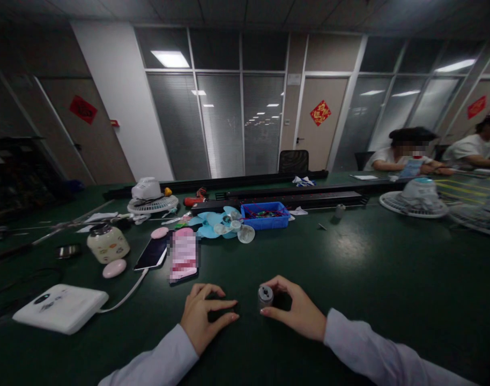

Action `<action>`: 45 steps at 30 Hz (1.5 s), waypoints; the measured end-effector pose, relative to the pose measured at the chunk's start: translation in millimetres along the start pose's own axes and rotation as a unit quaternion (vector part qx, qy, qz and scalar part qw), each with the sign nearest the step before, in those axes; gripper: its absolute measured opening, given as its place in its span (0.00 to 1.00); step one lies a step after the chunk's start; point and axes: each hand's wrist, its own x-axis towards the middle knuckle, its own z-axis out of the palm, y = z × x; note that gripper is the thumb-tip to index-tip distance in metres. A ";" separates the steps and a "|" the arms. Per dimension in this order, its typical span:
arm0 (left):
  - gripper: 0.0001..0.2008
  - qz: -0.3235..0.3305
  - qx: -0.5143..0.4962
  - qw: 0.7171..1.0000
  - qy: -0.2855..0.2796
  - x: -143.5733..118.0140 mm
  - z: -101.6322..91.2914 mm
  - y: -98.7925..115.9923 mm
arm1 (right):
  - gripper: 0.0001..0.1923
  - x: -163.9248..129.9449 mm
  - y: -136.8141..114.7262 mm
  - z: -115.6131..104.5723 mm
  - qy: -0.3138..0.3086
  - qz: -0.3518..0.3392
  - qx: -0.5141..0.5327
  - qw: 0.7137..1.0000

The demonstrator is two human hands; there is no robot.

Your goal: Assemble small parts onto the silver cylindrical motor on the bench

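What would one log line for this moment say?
right hand: holds small metal cylinder upright | left hand: pinches dark part, unclear | surface: green table

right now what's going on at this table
A person in pale sleeves sits at a dark green table. Their right hand pinches a small grey cylindrical part standing on the table. Their left hand rests beside it, fingers curled around something dark that is too dim to make out. Further back lie two phones, a white power bank and a blue bin. Two other people sit at the far right.
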 end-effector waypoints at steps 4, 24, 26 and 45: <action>0.07 -0.002 -0.017 1.000 0.010 0.4 -1.6 -2.0 | 0.18 0.0 3.0 0.7 0.001 -0.007 0.005 1.000; 0.06 0.010 -0.254 0.967 0.032 34.8 25.9 63.2 | 0.16 0.0 0.2 0.8 0.009 -0.041 -0.005 0.999; 0.06 0.017 -0.260 0.965 0.041 35.5 26.3 64.7 | 0.15 0.4 1.1 1.3 0.008 -0.046 -0.002 0.999; 0.06 0.056 -0.224 0.973 0.000 40.3 17.2 71.4 | 0.14 -0.4 1.7 0.9 -0.011 -0.059 0.005 0.998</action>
